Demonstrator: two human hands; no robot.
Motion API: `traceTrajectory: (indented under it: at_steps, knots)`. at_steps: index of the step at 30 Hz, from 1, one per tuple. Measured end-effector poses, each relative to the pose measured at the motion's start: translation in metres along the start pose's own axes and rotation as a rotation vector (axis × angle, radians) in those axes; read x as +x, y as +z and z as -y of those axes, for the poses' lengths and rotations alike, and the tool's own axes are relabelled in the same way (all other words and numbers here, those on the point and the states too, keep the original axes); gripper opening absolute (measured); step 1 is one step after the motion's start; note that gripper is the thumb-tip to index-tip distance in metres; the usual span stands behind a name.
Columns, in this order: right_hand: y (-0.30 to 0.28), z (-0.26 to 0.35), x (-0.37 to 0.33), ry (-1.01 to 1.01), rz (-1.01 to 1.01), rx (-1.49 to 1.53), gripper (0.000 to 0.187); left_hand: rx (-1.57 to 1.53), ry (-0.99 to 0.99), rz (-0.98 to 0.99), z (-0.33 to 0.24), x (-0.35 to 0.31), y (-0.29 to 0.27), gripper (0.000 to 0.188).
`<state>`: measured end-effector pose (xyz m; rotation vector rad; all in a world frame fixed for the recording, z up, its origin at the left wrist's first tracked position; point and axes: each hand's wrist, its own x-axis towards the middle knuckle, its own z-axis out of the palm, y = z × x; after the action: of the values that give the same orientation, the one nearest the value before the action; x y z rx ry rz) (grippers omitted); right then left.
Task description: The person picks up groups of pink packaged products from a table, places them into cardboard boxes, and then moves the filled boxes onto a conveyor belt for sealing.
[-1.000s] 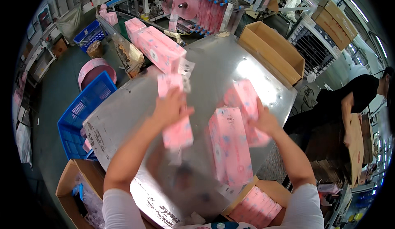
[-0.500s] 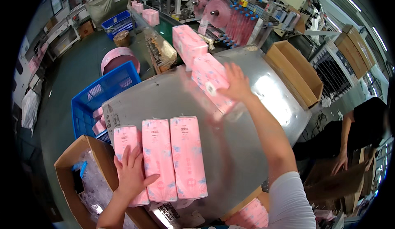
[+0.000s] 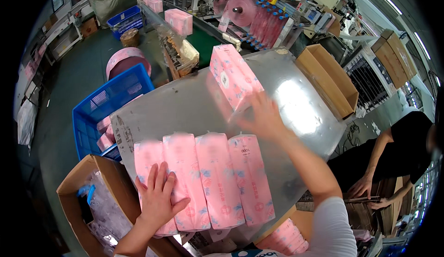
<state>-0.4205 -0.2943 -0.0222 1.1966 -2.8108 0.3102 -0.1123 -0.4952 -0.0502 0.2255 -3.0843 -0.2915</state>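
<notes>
Several pink tissue packs (image 3: 224,178) stand side by side in a row on the metal table (image 3: 166,104). My left hand (image 3: 159,194) rests across the two leftmost packs, fingers spread. Farther off, another pink tissue pack (image 3: 233,74) sits on the table near the conveyor's end. At its near end is my right hand (image 3: 264,118), blurred by motion, with thumb and fingers apart. Whether it touches that pack I cannot make out.
More packs (image 3: 178,22) ride the green conveyor (image 3: 203,34). A blue crate (image 3: 113,95) and a carton of clear plastic (image 3: 104,206) are at left. An open carton (image 3: 328,79) lies at right. Pink packs (image 3: 286,238) fill a carton below. A person (image 3: 384,150) handles cardboard at right.
The row has gained a tissue pack at its right end. My right hand has moved nearer and off the earlier pack. Another pack now stands at the conveyor's end. My left hand stays on the row.
</notes>
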Motion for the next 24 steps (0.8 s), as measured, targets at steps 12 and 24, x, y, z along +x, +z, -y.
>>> traceTrajectory:
  at_steps: [12,24]
  knots:
    - [0.003,-0.05,-0.061,0.454,0.372,0.024,0.105,-1.26,-0.726,0.465,0.096,0.004,0.007,0.06]
    - [-0.026,-0.063,-0.279,1.15,0.382,1.431,0.066,-1.602,-0.578,0.605,0.04,0.082,0.052,0.053]
